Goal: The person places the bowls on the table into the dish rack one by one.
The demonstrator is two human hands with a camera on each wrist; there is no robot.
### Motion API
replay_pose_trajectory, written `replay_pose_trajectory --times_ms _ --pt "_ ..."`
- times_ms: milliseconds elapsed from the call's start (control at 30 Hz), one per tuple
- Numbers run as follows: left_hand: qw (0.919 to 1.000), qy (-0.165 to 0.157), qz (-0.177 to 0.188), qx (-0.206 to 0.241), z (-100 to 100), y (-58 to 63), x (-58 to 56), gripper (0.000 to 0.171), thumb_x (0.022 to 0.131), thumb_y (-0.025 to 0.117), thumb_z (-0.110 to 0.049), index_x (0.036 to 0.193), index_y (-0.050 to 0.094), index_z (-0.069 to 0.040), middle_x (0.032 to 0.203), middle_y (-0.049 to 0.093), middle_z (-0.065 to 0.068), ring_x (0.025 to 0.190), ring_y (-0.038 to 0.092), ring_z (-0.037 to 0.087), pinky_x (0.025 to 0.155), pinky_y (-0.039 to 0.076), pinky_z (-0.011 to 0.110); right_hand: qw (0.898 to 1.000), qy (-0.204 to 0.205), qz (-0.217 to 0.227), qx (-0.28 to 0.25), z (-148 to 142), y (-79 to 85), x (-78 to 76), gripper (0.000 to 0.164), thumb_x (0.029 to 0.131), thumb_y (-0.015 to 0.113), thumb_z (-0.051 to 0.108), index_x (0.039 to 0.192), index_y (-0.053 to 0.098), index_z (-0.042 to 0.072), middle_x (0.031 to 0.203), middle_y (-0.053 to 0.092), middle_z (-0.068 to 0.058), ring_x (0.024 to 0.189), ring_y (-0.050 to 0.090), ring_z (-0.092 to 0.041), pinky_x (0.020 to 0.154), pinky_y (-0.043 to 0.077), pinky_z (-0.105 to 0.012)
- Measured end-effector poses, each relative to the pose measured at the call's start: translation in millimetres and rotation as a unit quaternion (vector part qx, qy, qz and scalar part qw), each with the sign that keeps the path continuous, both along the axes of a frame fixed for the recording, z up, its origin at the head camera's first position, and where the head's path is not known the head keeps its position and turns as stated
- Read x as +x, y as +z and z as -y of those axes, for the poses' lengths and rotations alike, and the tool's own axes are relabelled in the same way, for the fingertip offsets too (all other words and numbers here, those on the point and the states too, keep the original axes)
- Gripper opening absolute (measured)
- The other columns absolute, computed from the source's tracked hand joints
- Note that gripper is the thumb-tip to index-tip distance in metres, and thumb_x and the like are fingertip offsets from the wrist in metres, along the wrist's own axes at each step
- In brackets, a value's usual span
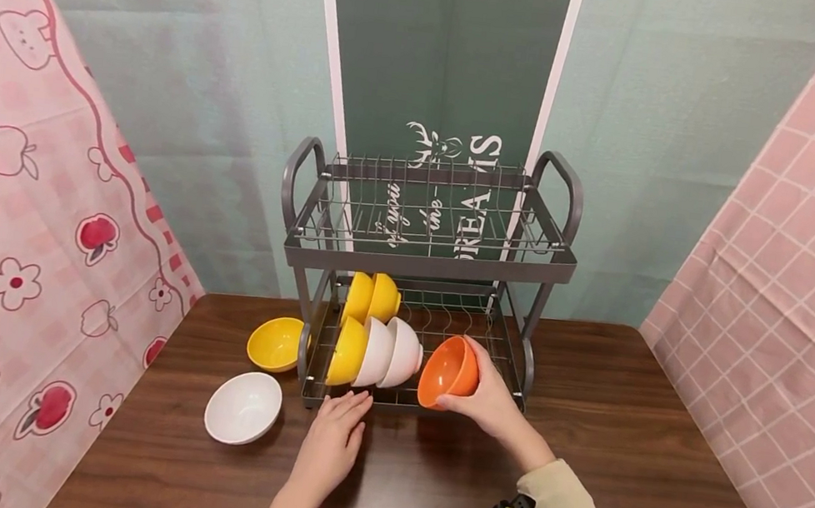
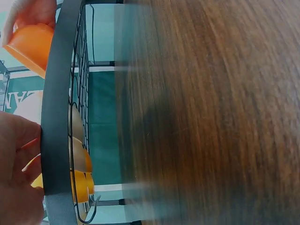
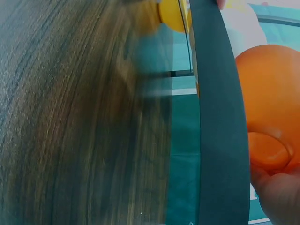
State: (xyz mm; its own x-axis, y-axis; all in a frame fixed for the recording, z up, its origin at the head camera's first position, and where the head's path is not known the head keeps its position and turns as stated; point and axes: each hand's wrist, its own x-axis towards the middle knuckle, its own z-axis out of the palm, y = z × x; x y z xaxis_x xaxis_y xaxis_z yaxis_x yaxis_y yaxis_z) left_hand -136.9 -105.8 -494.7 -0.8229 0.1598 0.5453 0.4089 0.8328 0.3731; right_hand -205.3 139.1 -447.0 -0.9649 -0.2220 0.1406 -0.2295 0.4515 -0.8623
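My right hand [image 1: 488, 393] grips an orange bowl [image 1: 450, 373], tilted on its side, over the front right of the lower tier of a dark dish rack [image 1: 428, 269]. In the right wrist view the bowl's round foot [image 3: 268, 150] faces the fingers. My left hand [image 1: 335, 439] rests with extended fingers at the rack's front edge, just below the row of bowls. That row holds a yellow bowl [image 1: 347, 353] and two white bowls [image 1: 405, 353] standing on edge. Behind them stand two more yellow bowls [image 1: 385, 297].
Left of the rack, a yellow bowl [image 1: 276, 345] and a white bowl [image 1: 243, 408] sit on the wooden table [image 1: 605, 444]. The rack's upper tier [image 1: 435, 207] overhangs the lower one. Curtains hang behind and on both sides.
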Motion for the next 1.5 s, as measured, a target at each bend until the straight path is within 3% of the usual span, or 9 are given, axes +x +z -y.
replay_pose_trajectory --times_ms 233,633,1133,1500 --pt "0.9994 -0.006 0.008 0.032 0 1.0 -1.8 0.031 0.075 0.063 -0.003 0.106 0.064 -0.009 0.111 0.063 0.002 0.107 0.055 0.024 0.095 0.035 0.053 0.999 -0.006 0.000 0.043 5 -1.8 -7.8 0.102 0.054 0.081 0.035 0.137 0.022 0.019 0.124 0.043 -0.003 0.103 0.049 -0.022 0.083 0.048 -0.036" --pt "0.9992 -0.004 0.007 0.038 1 0.4 -3.2 0.031 0.075 0.063 -0.003 0.106 0.065 -0.009 0.111 0.063 0.000 0.107 0.056 0.023 0.096 0.035 0.052 0.999 0.000 0.003 0.054 17 1.9 -19.8 0.102 0.055 0.081 0.036 0.137 0.023 0.020 0.121 0.044 0.001 0.100 0.050 -0.017 0.082 0.049 -0.033" --pt "0.9990 -0.002 0.010 0.044 1 0.8 -1.4 0.032 0.074 0.063 -0.002 0.105 0.065 -0.008 0.110 0.063 0.002 0.106 0.056 0.024 0.096 0.034 0.052 0.993 0.002 -0.020 0.112 34 4.2 -34.0 0.104 0.053 0.080 0.038 0.138 0.024 0.018 0.119 0.044 -0.001 0.092 0.052 -0.015 0.079 0.049 -0.032" --pt "0.9988 -0.003 0.009 0.048 0 1.1 -1.5 0.032 0.074 0.063 -0.001 0.105 0.065 -0.009 0.109 0.064 0.001 0.106 0.056 0.023 0.095 0.035 0.052 0.991 0.012 -0.048 0.123 40 0.5 -36.8 0.103 0.052 0.079 0.043 0.137 0.025 0.020 0.121 0.044 0.001 0.096 0.050 -0.012 0.085 0.047 -0.034"
